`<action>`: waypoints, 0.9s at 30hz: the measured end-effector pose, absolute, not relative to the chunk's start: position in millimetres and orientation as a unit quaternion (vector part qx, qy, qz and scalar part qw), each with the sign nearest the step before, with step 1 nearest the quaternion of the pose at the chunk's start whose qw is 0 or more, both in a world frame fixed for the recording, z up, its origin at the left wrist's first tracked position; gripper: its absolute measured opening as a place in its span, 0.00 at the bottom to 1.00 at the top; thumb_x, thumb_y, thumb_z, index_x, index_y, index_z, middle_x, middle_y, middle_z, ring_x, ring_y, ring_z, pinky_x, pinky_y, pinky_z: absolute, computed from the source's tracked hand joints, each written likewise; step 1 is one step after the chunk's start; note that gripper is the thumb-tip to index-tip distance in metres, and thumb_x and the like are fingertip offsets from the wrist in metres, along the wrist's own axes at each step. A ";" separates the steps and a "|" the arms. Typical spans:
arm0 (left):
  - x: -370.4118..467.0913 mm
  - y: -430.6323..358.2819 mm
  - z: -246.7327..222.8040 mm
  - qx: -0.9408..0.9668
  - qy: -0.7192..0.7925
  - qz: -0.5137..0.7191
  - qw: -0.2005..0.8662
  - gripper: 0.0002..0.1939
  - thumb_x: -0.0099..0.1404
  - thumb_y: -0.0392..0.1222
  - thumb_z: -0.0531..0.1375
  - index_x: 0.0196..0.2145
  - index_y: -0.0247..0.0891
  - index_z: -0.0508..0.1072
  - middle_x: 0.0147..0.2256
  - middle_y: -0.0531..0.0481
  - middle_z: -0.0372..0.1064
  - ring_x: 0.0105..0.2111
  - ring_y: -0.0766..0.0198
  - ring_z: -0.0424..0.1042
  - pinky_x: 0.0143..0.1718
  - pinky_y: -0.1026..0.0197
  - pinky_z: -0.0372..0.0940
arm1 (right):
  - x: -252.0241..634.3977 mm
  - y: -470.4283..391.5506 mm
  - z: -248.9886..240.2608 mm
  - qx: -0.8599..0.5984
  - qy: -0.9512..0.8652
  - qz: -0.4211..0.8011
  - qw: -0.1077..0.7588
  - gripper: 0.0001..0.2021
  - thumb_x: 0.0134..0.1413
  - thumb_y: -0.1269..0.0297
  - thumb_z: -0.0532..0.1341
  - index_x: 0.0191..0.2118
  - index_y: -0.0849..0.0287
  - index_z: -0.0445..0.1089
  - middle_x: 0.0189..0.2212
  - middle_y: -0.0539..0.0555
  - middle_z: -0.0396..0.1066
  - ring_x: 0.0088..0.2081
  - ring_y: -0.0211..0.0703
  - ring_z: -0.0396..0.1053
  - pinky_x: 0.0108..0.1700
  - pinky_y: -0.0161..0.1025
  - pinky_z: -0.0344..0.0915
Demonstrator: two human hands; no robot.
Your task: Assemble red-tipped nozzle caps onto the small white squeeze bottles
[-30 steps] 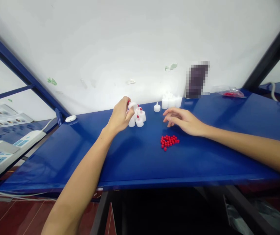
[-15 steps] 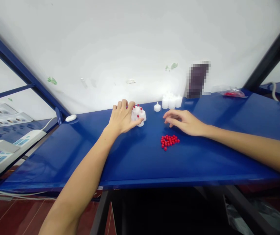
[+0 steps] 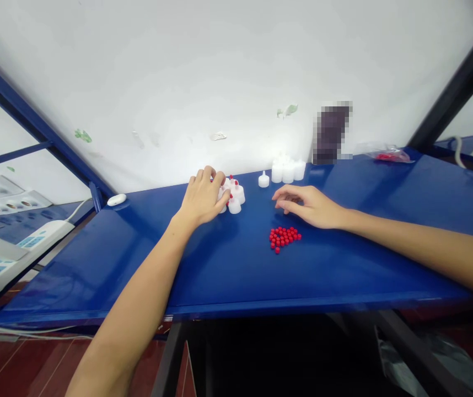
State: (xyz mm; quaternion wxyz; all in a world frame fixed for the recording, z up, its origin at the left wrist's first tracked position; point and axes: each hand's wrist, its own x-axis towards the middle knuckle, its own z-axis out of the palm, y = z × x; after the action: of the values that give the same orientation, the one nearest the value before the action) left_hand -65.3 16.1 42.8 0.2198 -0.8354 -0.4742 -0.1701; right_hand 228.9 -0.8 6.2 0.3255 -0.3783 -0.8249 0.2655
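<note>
My left hand point(image 3: 202, 197) reaches over the near-left side of a cluster of small white nozzle caps with red tips point(image 3: 235, 205). Its fingers are bent and spread, thumb apart, and they hide part of the cluster; nothing shows held between them. My right hand point(image 3: 311, 207) hovers low over the blue table, loosely curved with thumb and fingers apart, and appears to hold nothing. Just in front of it lies a patch of small red caps point(image 3: 285, 237). A single white nozzle cap point(image 3: 263, 180) without a red tip stands upright between the hands, farther back.
Several white bottles or caps point(image 3: 288, 172) stand by the wall. A clear bag with red pieces point(image 3: 388, 155) lies at the back right of the blue table point(image 3: 236, 275). A white oval case point(image 3: 116, 199) is at the back left; power strips point(image 3: 25, 253) sit beyond the left edge.
My left thumb has drawn back leftward from the front of the cluster, uncovering more of the white nozzle caps. My right hand keeps nearly the same pose; the view has shifted slightly.
</note>
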 end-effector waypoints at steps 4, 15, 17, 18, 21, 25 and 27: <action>-71.7 14.3 50.1 -0.873 -0.418 -0.186 0.170 0.16 0.67 0.55 0.55 0.38 0.38 0.70 0.45 0.40 0.62 0.43 0.51 0.63 0.46 0.48 0.64 | 229.4 -1.3 6.2 -0.376 -0.830 0.259 0.320 0.12 0.63 0.57 0.57 0.46 0.56 0.72 0.37 0.54 0.78 0.33 0.45 0.74 0.39 0.44 0.69; -71.7 15.8 51.4 -0.907 -0.350 -0.148 0.182 0.09 0.60 0.44 0.60 0.36 0.37 0.73 0.47 0.39 0.63 0.44 0.49 0.63 0.46 0.48 0.64 | 230.3 0.0 5.2 -0.367 -0.841 0.242 0.314 0.13 0.62 0.57 0.57 0.46 0.57 0.72 0.37 0.55 0.78 0.36 0.47 0.74 0.38 0.44 0.69; -71.5 16.5 50.8 -0.903 -0.355 -0.153 0.190 0.08 0.62 0.43 0.58 0.36 0.37 0.73 0.47 0.39 0.64 0.43 0.50 0.63 0.46 0.48 0.64 | 230.6 0.4 4.6 -0.364 -0.844 0.240 0.312 0.13 0.63 0.57 0.57 0.47 0.57 0.72 0.37 0.55 0.78 0.36 0.47 0.74 0.39 0.44 0.69; -71.7 16.7 50.6 -0.899 -0.359 -0.159 0.196 0.08 0.63 0.43 0.57 0.36 0.37 0.73 0.46 0.39 0.64 0.42 0.50 0.63 0.45 0.48 0.64 | 230.7 0.5 4.3 -0.362 -0.845 0.239 0.312 0.13 0.63 0.56 0.57 0.47 0.56 0.72 0.37 0.55 0.78 0.36 0.47 0.74 0.39 0.44 0.69; -72.3 16.6 49.9 -0.881 -0.377 -0.186 0.217 0.09 0.65 0.43 0.55 0.37 0.38 0.73 0.46 0.39 0.65 0.42 0.51 0.63 0.44 0.49 0.64 | 230.7 0.5 3.8 -0.361 -0.845 0.239 0.313 0.13 0.63 0.55 0.57 0.46 0.56 0.72 0.38 0.55 0.78 0.37 0.47 0.75 0.39 0.44 0.69; -71.9 14.9 49.9 -0.863 -0.399 -0.219 0.220 0.10 0.67 0.43 0.53 0.40 0.38 0.72 0.46 0.40 0.65 0.42 0.52 0.64 0.43 0.50 0.64 | 230.4 0.1 4.1 -0.362 -0.847 0.239 0.308 0.13 0.63 0.55 0.57 0.47 0.56 0.72 0.38 0.55 0.78 0.37 0.47 0.75 0.40 0.44 0.69; -70.7 13.8 50.6 -0.857 -0.406 -0.231 0.217 0.11 0.68 0.42 0.52 0.41 0.38 0.72 0.45 0.41 0.66 0.42 0.52 0.64 0.43 0.50 0.64 | 230.2 -0.1 4.3 -0.361 -0.848 0.239 0.306 0.13 0.63 0.55 0.57 0.47 0.56 0.72 0.38 0.55 0.78 0.37 0.47 0.74 0.40 0.44 0.69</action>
State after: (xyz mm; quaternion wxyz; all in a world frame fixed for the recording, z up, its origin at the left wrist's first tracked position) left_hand -70.7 13.8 50.6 0.2175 -0.8571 -0.4060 -0.2306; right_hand 230.2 -0.1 4.3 0.3061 -0.3610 -0.8478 0.2391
